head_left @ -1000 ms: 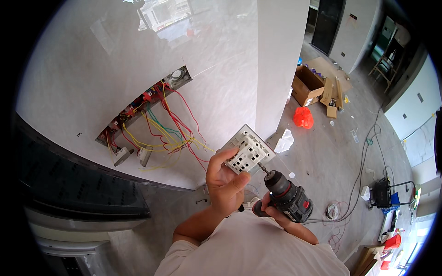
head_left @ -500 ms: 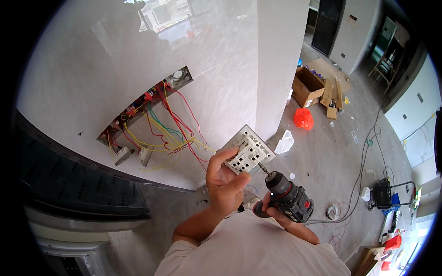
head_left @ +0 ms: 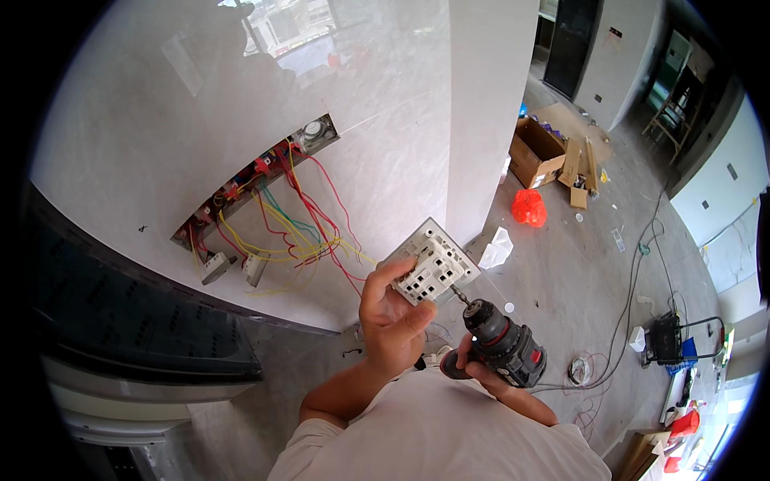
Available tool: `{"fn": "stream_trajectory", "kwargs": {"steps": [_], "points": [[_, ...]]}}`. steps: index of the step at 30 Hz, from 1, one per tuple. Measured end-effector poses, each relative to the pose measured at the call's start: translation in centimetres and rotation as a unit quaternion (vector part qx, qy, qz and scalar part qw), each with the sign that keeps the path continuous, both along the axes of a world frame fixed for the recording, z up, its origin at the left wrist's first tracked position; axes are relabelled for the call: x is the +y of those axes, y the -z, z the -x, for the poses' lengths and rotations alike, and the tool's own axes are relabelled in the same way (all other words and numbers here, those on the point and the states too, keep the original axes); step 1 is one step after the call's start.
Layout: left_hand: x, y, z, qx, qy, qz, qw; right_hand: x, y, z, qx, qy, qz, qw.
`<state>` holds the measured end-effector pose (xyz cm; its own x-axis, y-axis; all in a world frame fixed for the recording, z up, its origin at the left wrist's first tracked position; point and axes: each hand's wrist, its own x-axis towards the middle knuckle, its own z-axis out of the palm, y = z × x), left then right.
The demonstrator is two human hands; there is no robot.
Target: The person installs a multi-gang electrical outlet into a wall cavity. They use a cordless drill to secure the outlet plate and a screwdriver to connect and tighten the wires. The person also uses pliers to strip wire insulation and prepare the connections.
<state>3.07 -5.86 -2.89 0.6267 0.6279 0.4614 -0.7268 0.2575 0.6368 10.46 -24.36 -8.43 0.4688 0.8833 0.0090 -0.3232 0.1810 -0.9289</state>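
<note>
Between the thumb and fingers of my left hand (head_left: 393, 317) is a white, square wall switch (head_left: 433, 268), its back with the terminal holes facing up at me. My right hand (head_left: 477, 365) grips a black and red cordless drill (head_left: 505, 345) by its handle. The drill's bit (head_left: 459, 293) reaches the switch's near right edge; whether it sits on a screw is too small to tell. Left of my hands, red, yellow and green wires (head_left: 301, 228) hang from a long slot (head_left: 257, 172) cut in the wall. Two small switch modules (head_left: 255, 268) dangle from wires below it.
A pale glossy wall (head_left: 385, 120) stands ahead. On the floor to the right lie an open cardboard box (head_left: 536, 152), a red plastic bag (head_left: 528, 208), white crumpled packaging (head_left: 496, 248), a wire coil (head_left: 580, 369) and a long dark cable (head_left: 630, 321).
Almost nothing differs. My view has shifted very slightly, while both hands, the switch and the drill keep their places.
</note>
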Motion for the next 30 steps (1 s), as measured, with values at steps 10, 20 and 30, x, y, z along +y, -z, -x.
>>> {"fn": "stream_trajectory", "kwargs": {"steps": [10,20,30], "points": [[-0.6,-0.4,0.3,-0.001,-0.033,0.060,0.998,-1.6,2.2,0.3,0.038,-0.010,-0.035,0.999],[-0.6,0.6,0.6,0.007,-0.035,0.012,0.999,-1.0,0.9,0.4,0.000,-0.059,-0.020,0.998],[-0.8,0.8,1.3,0.067,-0.065,-0.078,0.993,-1.5,1.6,0.4,-0.098,-0.070,0.006,0.993]]}}
